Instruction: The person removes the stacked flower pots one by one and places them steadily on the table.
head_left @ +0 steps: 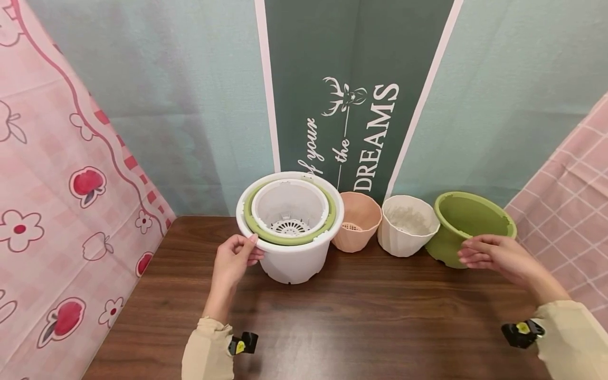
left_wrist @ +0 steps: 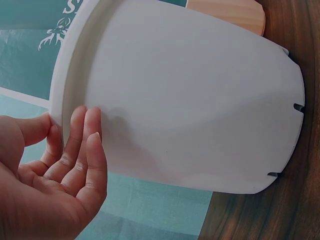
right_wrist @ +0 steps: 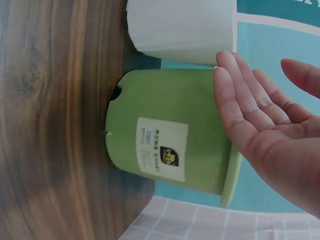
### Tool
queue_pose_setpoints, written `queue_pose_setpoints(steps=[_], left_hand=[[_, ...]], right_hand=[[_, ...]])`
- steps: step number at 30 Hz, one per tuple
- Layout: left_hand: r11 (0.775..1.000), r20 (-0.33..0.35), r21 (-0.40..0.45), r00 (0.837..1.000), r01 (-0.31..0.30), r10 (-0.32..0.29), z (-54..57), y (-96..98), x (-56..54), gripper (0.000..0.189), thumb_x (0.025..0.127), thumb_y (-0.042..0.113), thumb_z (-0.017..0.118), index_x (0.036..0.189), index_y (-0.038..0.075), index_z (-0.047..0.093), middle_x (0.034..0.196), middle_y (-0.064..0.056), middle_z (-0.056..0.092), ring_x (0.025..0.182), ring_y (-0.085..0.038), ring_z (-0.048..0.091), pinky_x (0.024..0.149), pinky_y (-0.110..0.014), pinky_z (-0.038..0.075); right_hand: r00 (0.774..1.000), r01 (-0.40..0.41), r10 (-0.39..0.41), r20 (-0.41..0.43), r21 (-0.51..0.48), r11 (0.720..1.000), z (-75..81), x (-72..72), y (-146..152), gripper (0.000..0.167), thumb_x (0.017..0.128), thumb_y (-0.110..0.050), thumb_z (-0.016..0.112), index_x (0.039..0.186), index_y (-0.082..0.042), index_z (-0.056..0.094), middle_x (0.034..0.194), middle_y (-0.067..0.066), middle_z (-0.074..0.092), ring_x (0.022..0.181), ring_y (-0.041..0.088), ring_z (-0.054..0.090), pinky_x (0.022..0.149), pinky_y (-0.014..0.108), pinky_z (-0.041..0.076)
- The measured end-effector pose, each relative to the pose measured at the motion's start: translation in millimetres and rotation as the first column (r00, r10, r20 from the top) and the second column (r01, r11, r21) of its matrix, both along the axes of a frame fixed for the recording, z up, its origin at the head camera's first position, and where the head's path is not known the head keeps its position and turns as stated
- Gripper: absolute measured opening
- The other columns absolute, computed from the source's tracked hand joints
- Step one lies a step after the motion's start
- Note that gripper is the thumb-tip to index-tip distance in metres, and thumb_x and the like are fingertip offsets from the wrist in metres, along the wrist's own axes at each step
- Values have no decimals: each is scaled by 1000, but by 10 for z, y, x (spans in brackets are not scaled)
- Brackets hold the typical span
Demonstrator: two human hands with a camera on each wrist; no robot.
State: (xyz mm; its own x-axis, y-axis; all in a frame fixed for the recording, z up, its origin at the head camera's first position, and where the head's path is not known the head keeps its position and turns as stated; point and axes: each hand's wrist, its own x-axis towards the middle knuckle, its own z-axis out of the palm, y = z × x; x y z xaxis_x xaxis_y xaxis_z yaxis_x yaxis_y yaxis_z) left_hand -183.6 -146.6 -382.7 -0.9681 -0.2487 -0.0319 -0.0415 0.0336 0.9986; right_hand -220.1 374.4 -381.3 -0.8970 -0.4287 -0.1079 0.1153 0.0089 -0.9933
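Observation:
At the back of the table stands a large white flowerpot [head_left: 294,264]. Nested inside it are a green pot [head_left: 275,240] and a smaller white pot [head_left: 290,203] with a slotted bottom. My left hand [head_left: 236,253] pinches the big pot's rim at its front left, thumb on top and fingers beneath. The left wrist view shows the thumb and forefinger meeting at this rim. Over on the right my right hand [head_left: 496,257] is held in front of a separate green flowerpot [right_wrist: 165,110], its fingers nearly straight and overlapping the rim in the right wrist view. That pot carries a pale label [right_wrist: 162,149].
Between the nested pots and the green one stand a peach ribbed pot [head_left: 358,221] and a white ribbed pot [head_left: 408,227]. Behind the brown wooden table [head_left: 361,327] hangs a teal curtain [head_left: 199,105]; pink patterned cloths [head_left: 47,211] border both sides.

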Motion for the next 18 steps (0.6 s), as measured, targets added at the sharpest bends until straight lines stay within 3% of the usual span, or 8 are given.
queue_pose_setpoints(steps=[9,18], left_hand=[[1000,0,-3,1000,2,-2,5,5,1,24,89,17,60,81,-4,53,67,-10,65,57,-11,62,55,-22,52],[1000,0,-10,1000,-5,5,4,8,-1,24,89,17,60,81,-5,53,67,-11,65,58,-12,62,54,-21,51]], right_hand=[[998,60,-56,-35,111,992,80,-13,-133,25,97,-3,39,93,-11,62,87,8,69,80,22,67,69,32,54],[998,52,-49,-41,90,995,99,-11,-262,26,96,0,40,92,-10,64,86,8,69,79,22,67,67,31,54]])
